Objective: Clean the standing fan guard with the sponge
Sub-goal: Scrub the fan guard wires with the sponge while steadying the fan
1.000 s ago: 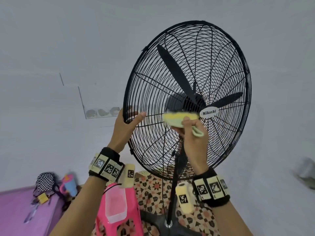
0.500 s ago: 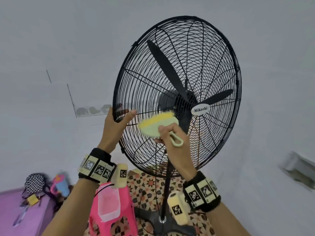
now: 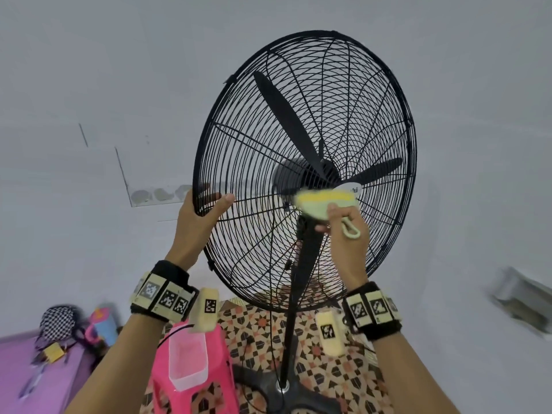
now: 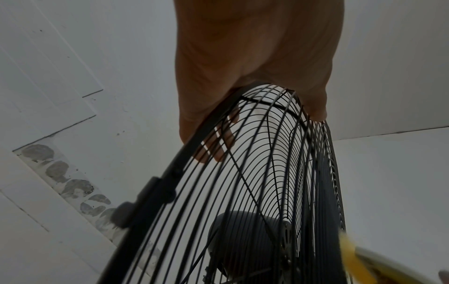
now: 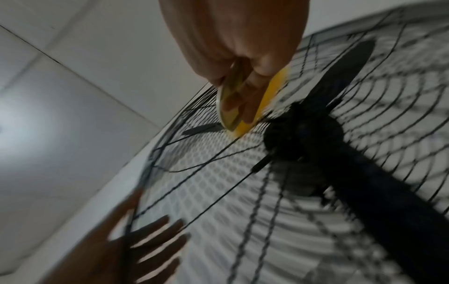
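A black standing fan fills the head view, its round wire guard (image 3: pixel 352 94) facing me. My left hand (image 3: pixel 199 213) grips the guard's left rim, thumb on the front wires and fingers behind the grille; the left wrist view shows that hand (image 4: pixel 245 80) wrapped over the rim (image 4: pixel 194 138). My right hand (image 3: pixel 343 231) holds a yellow sponge (image 3: pixel 325 199) in a pale green handled holder, pressed on the front wires just left of the white hub badge. In the blurred right wrist view the sponge (image 5: pixel 269 96) lies against the guard (image 5: pixel 364 107) near the motor hub.
The fan's pole (image 3: pixel 294 318) drops to a black base on patterned floor tiles. A pink stool (image 3: pixel 221 372) carrying a clear tub (image 3: pixel 186 363) stands at lower left. A purple surface (image 3: pixel 18 369) with a checkered bag and small items lies far left. White walls behind.
The sponge slid left across the front wires, then back right to beside the hub badge. My left hand has kept its grip on the rim. My head view shifted slightly.
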